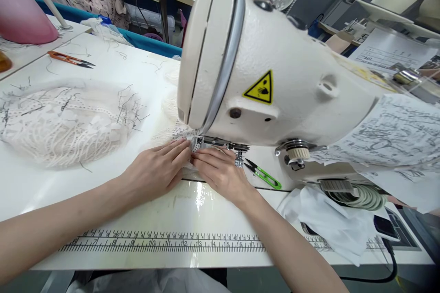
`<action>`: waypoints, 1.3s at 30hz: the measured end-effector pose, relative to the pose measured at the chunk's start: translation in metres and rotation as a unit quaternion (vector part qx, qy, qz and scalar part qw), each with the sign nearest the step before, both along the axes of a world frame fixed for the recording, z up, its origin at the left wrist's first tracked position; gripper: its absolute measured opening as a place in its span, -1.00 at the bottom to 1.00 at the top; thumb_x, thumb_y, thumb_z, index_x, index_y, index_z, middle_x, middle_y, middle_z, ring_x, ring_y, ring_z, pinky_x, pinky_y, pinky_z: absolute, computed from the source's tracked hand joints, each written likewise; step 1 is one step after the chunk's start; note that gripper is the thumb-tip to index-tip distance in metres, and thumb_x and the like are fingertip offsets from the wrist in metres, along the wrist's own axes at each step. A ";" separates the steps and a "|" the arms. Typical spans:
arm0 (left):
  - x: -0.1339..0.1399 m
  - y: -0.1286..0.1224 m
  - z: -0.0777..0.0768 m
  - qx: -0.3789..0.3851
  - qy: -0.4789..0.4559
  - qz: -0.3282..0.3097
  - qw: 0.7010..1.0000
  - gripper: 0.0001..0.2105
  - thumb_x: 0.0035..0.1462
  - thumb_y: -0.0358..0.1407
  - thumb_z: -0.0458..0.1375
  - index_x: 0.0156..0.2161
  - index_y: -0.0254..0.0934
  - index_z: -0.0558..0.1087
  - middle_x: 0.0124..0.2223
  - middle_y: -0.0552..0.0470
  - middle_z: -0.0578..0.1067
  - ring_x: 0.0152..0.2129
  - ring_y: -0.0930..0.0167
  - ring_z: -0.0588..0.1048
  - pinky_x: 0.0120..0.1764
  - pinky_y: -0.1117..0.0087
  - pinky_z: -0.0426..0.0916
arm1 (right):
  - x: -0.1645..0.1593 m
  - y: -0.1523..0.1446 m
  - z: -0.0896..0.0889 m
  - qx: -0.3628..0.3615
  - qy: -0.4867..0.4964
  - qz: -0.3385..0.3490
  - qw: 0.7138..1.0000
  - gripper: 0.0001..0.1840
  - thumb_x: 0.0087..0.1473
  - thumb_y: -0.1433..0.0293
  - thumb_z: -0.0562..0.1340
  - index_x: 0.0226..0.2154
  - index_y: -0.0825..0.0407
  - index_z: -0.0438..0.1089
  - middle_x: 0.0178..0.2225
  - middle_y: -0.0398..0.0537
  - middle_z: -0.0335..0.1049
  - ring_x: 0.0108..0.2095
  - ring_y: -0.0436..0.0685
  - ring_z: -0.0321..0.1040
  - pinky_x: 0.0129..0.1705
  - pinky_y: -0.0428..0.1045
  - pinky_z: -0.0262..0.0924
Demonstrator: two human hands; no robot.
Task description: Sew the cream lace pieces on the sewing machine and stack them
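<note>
My left hand (158, 165) lies with fingers stretched flat on white lace fabric (171, 132), just left of the needle area of a white sewing machine (292, 68). Close in front of the presser foot, my right hand (222, 171) rests with its fingers extended and pointing left; their tips press the cloth near my left fingertips. Much of the fabric is hidden by my hands and the machine head. Green thread snips (264, 175) lie just right of my right hand. Neither hand grips a tool.
A pile of white lace pieces with dark thread ends (68, 123) lies at left. Orange thread snips (70, 58) are behind it. A printed ruler (165, 241) runs along the front edge. White cloth (326, 215), a coiled green cord (360, 198) and hanging paper (388, 137) are at right.
</note>
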State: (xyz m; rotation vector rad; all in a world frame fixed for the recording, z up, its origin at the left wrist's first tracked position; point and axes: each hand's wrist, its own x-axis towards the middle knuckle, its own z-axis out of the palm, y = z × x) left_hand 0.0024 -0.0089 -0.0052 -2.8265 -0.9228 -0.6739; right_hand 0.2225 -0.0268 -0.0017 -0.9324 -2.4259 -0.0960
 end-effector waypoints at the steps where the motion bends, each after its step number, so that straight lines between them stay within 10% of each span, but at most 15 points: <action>1: 0.000 0.000 -0.001 0.004 0.004 0.000 1.000 -0.63 0.31 -0.37 -0.08 0.11 -0.44 0.42 0.14 -0.25 0.50 0.10 0.18 0.49 0.12 0.16 0.46 | 0.000 0.000 0.000 -0.001 0.002 -0.001 1.000 -0.78 0.26 0.58 0.18 -0.18 0.00 0.49 -0.11 -0.13 0.60 0.02 0.05 0.48 0.01 0.00 0.40; 39: -0.002 0.008 -0.002 0.069 0.055 -0.050 0.995 -0.61 0.36 -0.44 -0.10 0.17 -0.51 0.41 0.20 -0.24 0.44 0.14 0.10 0.44 0.15 0.05 0.42 | 0.007 0.011 0.003 -0.017 0.010 -0.058 0.998 -0.78 0.30 0.50 0.15 -0.17 0.02 0.52 -0.12 -0.06 0.60 -0.17 0.06 0.53 -0.08 -0.03 0.39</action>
